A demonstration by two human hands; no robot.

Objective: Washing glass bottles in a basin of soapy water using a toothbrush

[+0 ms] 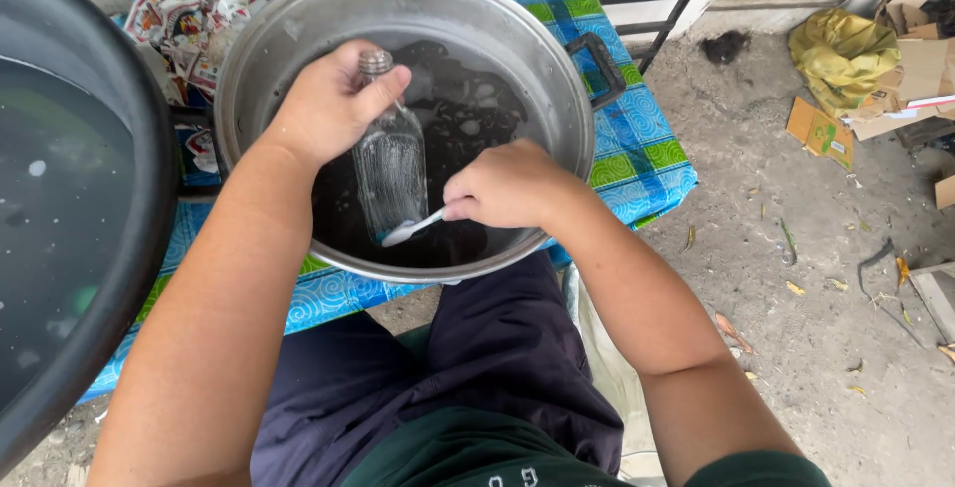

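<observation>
- Head view: left hand grips the clear glass bottle by its neck, steadying it over the metal basin of dark water.
- Right hand is closed on a white scraper, tip against the bottle's base.

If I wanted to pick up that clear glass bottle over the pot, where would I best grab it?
Grip the glass bottle at its narrow neck, coming from above on the left, as the left hand does. It stands nearly upright over the metal pot, and its wet, wide body looks slippery. The right hand with the white tool occupies the bottom.
</observation>
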